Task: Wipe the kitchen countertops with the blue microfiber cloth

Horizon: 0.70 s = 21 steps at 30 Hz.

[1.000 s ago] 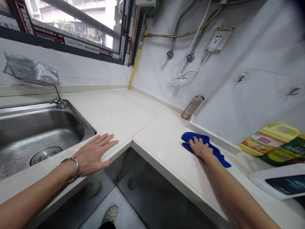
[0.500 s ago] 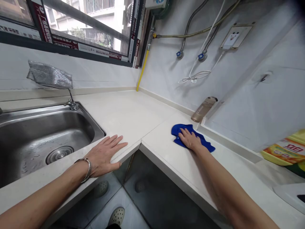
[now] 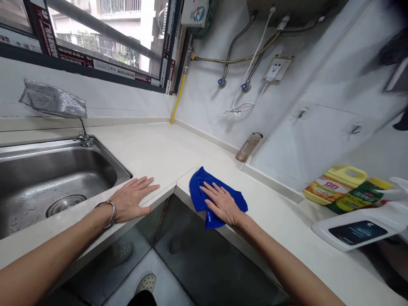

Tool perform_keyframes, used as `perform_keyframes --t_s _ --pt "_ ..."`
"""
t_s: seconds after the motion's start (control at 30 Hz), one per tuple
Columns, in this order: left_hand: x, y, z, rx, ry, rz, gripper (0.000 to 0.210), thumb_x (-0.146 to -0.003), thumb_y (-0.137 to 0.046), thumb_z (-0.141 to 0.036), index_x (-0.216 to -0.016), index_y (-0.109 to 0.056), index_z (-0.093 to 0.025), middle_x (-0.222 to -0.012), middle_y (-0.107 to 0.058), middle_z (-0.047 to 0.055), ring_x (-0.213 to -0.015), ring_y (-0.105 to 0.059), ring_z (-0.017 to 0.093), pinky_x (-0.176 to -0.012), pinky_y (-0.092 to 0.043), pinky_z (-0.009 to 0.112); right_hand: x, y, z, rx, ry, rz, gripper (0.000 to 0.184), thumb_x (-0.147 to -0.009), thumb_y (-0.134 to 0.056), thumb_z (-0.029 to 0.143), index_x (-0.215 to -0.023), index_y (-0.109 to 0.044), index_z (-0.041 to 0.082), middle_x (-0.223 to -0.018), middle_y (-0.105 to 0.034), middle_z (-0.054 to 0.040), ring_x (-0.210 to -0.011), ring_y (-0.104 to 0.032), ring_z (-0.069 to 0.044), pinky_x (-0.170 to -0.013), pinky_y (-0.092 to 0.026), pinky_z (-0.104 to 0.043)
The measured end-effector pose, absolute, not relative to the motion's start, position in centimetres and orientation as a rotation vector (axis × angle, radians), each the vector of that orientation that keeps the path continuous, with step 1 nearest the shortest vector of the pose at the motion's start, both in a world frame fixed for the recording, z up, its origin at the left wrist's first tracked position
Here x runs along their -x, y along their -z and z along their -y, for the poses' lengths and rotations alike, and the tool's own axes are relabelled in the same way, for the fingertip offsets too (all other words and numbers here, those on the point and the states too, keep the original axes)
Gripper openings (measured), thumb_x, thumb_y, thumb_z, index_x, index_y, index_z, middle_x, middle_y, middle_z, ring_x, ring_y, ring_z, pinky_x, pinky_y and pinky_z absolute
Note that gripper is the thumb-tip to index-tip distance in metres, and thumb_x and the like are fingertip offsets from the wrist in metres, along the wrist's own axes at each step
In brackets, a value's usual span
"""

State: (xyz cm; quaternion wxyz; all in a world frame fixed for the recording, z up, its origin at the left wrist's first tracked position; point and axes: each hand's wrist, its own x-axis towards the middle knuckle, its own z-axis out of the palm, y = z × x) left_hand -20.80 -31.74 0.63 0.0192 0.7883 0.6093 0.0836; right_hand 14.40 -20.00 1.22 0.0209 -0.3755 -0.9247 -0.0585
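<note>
Okay, so the right hand (image 3: 220, 204) is flat and spread on top of the blue cloth (image 3: 197, 193), fingers a little apart, palm side down. It's pressing rather than gripping, as far as the view shows, and how hard it bears down is impossible to tell. The cloth lies on the countertop (image 3: 153, 148), just right of the inside corner, with one bit drooping over the front edge.

Looks like a wiping pass to me. If so, spread fingers are the right call: pressure gets shared over more of the fabric. Two tips, though. That drooping flap isn't doing much for the top surface, so tucking it under the palm would give a cleaner stroke, or it could be used on purpose for the edge. And the seam (image 3: 188, 170) right by the cloth probably holds grime, so running along it beats only skimming across.

The left hand (image 3: 132, 199) is empty, open wide and palm down on the strip beside the sink (image 3: 47, 165). Good brace for leaning, I reckon, but it covers a patch that would need its own turn.

Also worth minding the brown bottle (image 3: 248, 147) near the wall and the yellow jug (image 3: 333, 187) further right; long sweeps could bump either one.
</note>
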Motion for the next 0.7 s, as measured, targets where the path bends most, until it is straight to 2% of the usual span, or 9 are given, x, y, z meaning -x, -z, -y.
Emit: perform_keyframes --t_s 0.23,0.53,0.7 --pt "20.5 -1.6 32.2 -2.411 -0.237 -1.89 0.073 -0.087 -0.057 -0.051 -0.153 -0.035 -0.03 -0.164 -0.02 0.009 -0.152 -0.017 0.031 -0.123 -0.017 0.053 -19.8 -1.1 26.5 1.099 0.147 2.87 0.064 -0.1 -0.038 0.053 -0.158 -0.022 0.033 -0.164 -0.018 0.0014 -0.151 -0.015 -0.028 -0.121 -0.024 -0.055" --pt "20.6 -1.2 32.1 -2.42 -0.249 -1.881 0.073 -0.088 -0.054 -0.052 -0.154 -0.033 -0.029 -0.165 -0.018 0.009 -0.152 -0.016 0.031 -0.124 -0.016 0.052 -29.7 0.1 29.4 1.353 0.071 2.8 0.057 -0.103 -0.028 0.053 -0.157 -0.025 0.036 -0.164 -0.018 0.0046 -0.152 -0.012 -0.025 -0.124 -0.018 -0.053" --pt "20.9 -0.2 31.5 -2.438 -0.28 -1.894 0.073 -0.087 -0.055 -0.054 -0.153 -0.034 -0.031 -0.165 -0.019 0.007 -0.152 -0.018 0.032 -0.123 -0.017 0.054 -33.9 1.6 28.0 1.542 0.073 2.628 0.057 -0.102 -0.021 0.055 -0.155 -0.032 0.035 -0.162 -0.024 0.0058 -0.151 -0.018 -0.023 -0.124 -0.022 -0.05"
